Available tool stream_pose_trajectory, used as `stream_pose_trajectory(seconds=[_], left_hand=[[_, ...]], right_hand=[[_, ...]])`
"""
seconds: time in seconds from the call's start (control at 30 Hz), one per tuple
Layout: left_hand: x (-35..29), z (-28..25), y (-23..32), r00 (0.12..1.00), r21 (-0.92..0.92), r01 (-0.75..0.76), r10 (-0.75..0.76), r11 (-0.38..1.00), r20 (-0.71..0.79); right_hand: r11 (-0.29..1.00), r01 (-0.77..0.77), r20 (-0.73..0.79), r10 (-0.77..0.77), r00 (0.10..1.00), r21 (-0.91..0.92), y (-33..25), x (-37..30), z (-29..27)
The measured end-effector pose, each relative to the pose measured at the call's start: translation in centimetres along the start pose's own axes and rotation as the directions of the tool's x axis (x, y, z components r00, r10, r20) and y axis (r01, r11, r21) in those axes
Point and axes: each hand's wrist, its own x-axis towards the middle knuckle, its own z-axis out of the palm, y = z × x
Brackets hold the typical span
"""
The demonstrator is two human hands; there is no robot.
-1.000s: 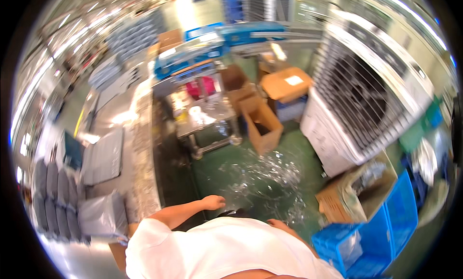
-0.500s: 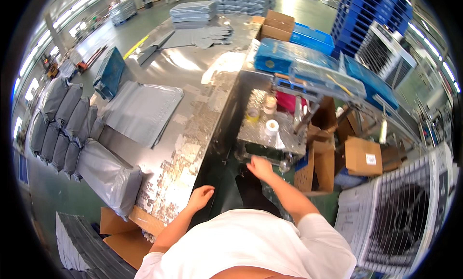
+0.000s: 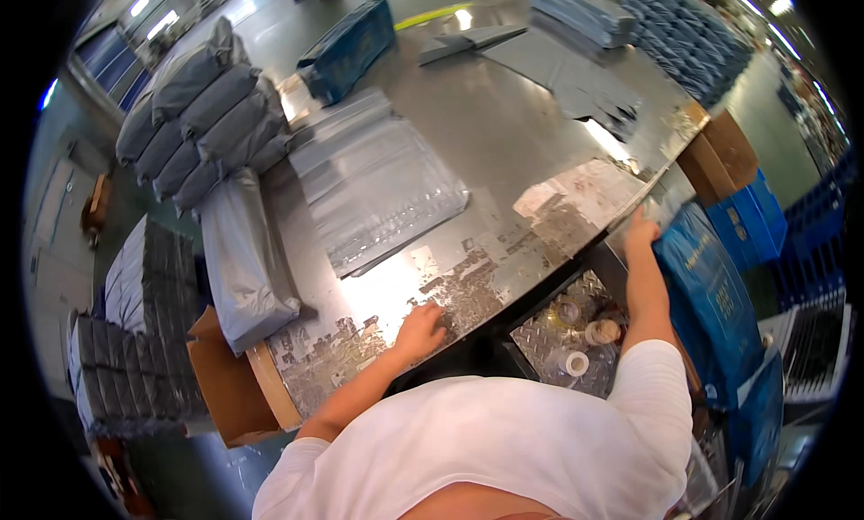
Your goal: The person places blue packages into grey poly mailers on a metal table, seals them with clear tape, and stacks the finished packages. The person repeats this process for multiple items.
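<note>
My left hand point(image 3: 420, 333) is over the worn near edge of the metal table point(image 3: 504, 187), fingers loosely bent and apart, with nothing in it. Reaching forward, my right hand point(image 3: 642, 231) is at the table's right edge beside a blue printed plastic bag point(image 3: 715, 295). Its fingers look stretched out and nothing shows in them; whether they touch the pale sheet-like material next to them is unclear. Farther left lies a flat stack of grey plastic mailing bags point(image 3: 387, 183). A filled grey parcel point(image 3: 243, 259) lies at the table's left end.
Several grey parcels point(image 3: 202, 115) are piled at the left, near a blue pack point(image 3: 346, 52). Loose grey sheets point(image 3: 567, 70) lie at the back. Below the right edge a metal cart point(image 3: 540, 345) carries tape rolls point(image 3: 573, 363). Cardboard boxes point(image 3: 238, 385) and a blue crate point(image 3: 749, 219) flank the table.
My view has turned left toward the table. My left hand has come over the tabletop edge. My right hand has moved from above the floor by the cart to beside the blue bag.
</note>
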Motion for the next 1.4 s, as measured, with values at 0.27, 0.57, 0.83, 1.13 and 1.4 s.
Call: stream_pose_trajectory(seconds=[0.27, 0.57, 0.83, 1.13, 1.4], left_hand=[[7.6, -4.8, -11.2, 0.936, 0.412, 0.239, -0.096, 0.880, -0.338], [14.9, -4.1, -17.1, 0.986, 0.595, 0.157, -0.089, 0.789, -0.143], [11.4, -4.9, -14.9, 0.989, 0.473, 0.009, -0.076, 0.881, 0.124], [10.9, -6.1, -13.0, 0.964, 0.523, 0.103, -0.214, 0.846, 0.156], [17.0, -3.4, -7.3, 0.966, -0.313, 0.196, -0.238, 0.929, -0.101]], right_hand=[[0.931, 0.365, -0.008, -0.365, 0.931, 0.009, 1.8, 1.1, -1.4], [0.871, 0.260, 0.237, -0.381, 0.894, 0.418, 2.4, 0.4, -4.4], [0.625, 0.282, 0.411, -0.727, 0.550, 0.728, -6.9, -2.3, -14.5], [-0.231, 0.813, -0.783, -0.498, 0.373, 0.534, -25.4, 11.6, -30.3], [0.155, -0.077, 0.158, -0.625, 0.765, 0.985, -15.2, 16.3, -14.3]])
